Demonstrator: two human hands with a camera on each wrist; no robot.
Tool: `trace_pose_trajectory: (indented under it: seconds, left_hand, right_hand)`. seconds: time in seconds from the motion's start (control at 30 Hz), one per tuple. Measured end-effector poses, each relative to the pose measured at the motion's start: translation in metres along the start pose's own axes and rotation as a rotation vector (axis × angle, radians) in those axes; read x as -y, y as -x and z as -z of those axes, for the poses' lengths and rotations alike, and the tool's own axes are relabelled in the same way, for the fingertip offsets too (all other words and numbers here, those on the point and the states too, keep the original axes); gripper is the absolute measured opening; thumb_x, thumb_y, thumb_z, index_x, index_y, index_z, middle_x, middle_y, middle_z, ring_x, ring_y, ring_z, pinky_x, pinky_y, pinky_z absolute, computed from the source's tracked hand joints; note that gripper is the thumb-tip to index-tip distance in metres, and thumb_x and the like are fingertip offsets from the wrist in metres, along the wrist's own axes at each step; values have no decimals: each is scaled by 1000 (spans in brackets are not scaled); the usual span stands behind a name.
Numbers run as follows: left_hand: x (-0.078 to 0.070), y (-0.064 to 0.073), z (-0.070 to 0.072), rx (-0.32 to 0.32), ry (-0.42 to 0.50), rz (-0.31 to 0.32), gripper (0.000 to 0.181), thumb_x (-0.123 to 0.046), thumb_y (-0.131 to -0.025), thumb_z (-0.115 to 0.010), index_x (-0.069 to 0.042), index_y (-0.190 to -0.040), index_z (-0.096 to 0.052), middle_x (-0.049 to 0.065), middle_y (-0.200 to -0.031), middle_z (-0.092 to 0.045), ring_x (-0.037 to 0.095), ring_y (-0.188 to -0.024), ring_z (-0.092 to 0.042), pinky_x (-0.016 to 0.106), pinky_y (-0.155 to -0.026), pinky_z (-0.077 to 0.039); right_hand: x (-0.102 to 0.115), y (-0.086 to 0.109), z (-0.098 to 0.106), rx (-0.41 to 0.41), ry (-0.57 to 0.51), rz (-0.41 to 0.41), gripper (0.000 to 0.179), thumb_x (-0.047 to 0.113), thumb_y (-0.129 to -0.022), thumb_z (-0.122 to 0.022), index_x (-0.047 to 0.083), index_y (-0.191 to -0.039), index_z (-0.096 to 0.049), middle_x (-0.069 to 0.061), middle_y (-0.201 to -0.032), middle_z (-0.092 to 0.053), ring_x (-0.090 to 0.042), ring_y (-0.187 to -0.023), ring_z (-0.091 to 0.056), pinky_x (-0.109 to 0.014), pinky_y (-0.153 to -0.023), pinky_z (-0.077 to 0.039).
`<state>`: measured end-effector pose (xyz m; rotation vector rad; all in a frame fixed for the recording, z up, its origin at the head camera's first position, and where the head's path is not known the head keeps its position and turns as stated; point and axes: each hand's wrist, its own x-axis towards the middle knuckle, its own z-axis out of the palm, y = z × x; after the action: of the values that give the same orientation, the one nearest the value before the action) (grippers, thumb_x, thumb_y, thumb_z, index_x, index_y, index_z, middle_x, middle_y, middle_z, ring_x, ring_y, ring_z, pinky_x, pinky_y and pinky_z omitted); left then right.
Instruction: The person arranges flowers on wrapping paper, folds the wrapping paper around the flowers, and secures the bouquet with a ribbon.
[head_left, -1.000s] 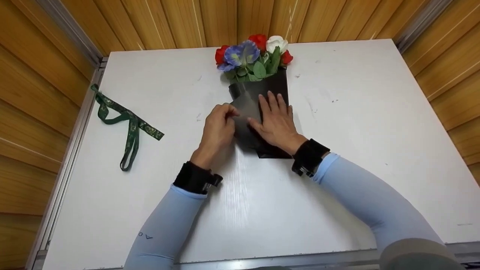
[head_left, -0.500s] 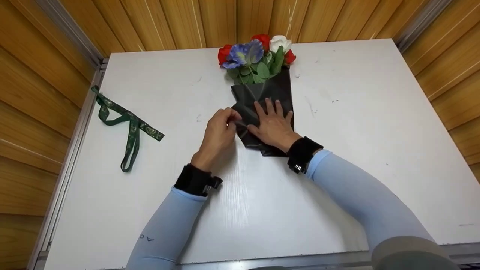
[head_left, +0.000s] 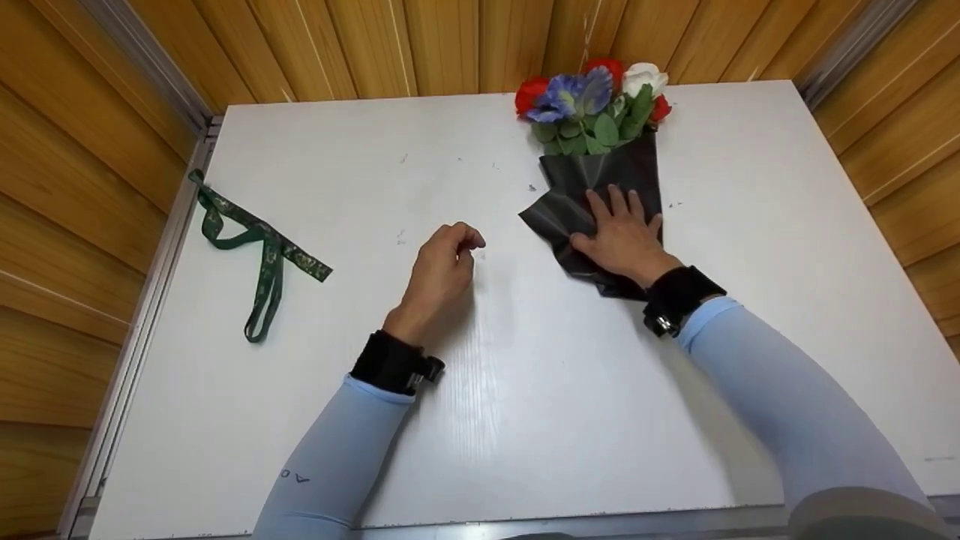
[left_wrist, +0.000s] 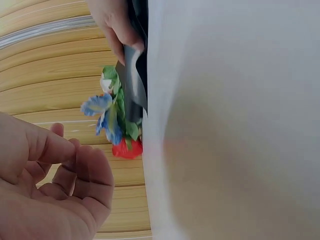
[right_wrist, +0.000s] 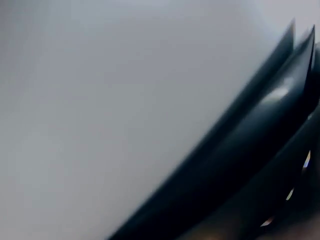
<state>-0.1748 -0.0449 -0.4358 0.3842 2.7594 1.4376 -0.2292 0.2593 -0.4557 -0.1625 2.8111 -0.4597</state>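
Observation:
A bouquet in black wrapping paper [head_left: 553, 216] lies at the right back of the white table, its left corner sticking out. From its top show a blue flower [head_left: 574, 96], red flowers [head_left: 530, 96], a white rose [head_left: 645, 76] and green leaves. My right hand [head_left: 624, 236] rests on the paper with fingers spread. Well to the left, my left hand [head_left: 442, 266] is above the table, fingers loosely curled around nothing; the left wrist view shows this hand [left_wrist: 60, 185] with its thumb near the fingertips. Dark paper [right_wrist: 235, 145] crosses the right wrist view, where the fingers are mostly hidden.
A green patterned ribbon [head_left: 262, 234] lies looped on the left side of the white table [head_left: 420, 450]. Wooden panel walls [head_left: 442, 49] stand behind and at both sides, with a metal rail along the table's left edge.
My right hand has slid the bouquet to the right across the table. My left hand has let go of the paper's edge and stayed where it was. The paper has become more creased.

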Motion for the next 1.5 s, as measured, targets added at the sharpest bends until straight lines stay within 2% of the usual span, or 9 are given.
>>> trace_pose_trajectory:
  seconds: [0.07, 0.3, 0.57, 0.73, 0.87, 1.17, 1.37, 1.5]
  left_hand:
    - [1, 0, 0, 9, -4, 5, 27, 8, -98, -47, -4, -108, -69, 11, -107, -65, 24, -100, -60, 35, -91, -49]
    - [6, 2, -1, 34, 21, 27, 28, 7, -98, -45, -3, -110, -68, 17, -111, -65, 23, -101, -59, 35, -91, -49]
    - [7, 5, -1, 50, 7, 41, 29, 4, -101, -43, -5, -112, -68, 14, -114, -65, 20, -103, -59, 34, -93, -48]
    - [7, 6, -2, 64, 7, 39, 29, 4, -101, -43, -3, -114, -68, 15, -113, -65, 21, -102, -58, 35, -92, -48]
    - [8, 5, -2, 76, 9, 34, 29, 5, -101, -43, -3, -114, -68, 15, -112, -66, 22, -101, -58, 35, -92, -48]
    - [8, 6, -3, 89, 31, 40, 32, 5, -100, -40, -4, -113, -67, 13, -113, -66, 20, -103, -59, 34, -93, -48]
    - [7, 7, -3, 105, 21, 27, 33, 6, -101, -38, -4, -114, -67, 13, -114, -66, 20, -107, -59, 34, -96, -48]
    - [7, 7, -2, 114, 16, 20, 34, 6, -100, -38, -4, -115, -66, 13, -115, -67, 20, -106, -59, 34, -96, -48]
  right_hand:
    - [-13, 1, 5, 4, 0, -6, 86, 54, -101, -49, 16, -168, -10, -23, -171, 2, -53, -154, 8, -87, -107, 0]
    - [-45, 4, 20, 9, 6, -21, 87, 55, -100, -50, 14, -167, -12, -25, -171, 1, -54, -154, 7, -87, -106, 0]
    - [-81, 6, 33, 27, -12, -36, 89, 58, -100, -48, 13, -167, -10, -26, -171, 4, -54, -153, 10, -87, -105, 2]
    - [-96, 7, 38, 27, -12, -43, 91, 59, -100, -48, 12, -167, -9, -27, -170, 5, -55, -153, 9, -88, -105, 1]
    - [-97, 7, 39, 11, 7, -39, 94, 63, -99, -49, 12, -167, -9, -27, -170, 5, -56, -152, 10, -88, -104, 3]
    - [-88, 7, 43, -111, -8, -17, 106, 78, -93, -48, 11, -167, -10, -26, -171, 1, -53, -154, 10, -85, -105, 11]
    - [-80, 7, 45, -141, -15, -18, 107, 79, -94, -45, 9, -167, -9, -25, -171, 0, -50, -155, 8, -82, -109, 9]
    - [-69, 12, 41, -180, -8, 8, 106, 76, -94, -49, 7, -166, -11, -25, -171, -3, -48, -156, 6, -78, -113, 9]
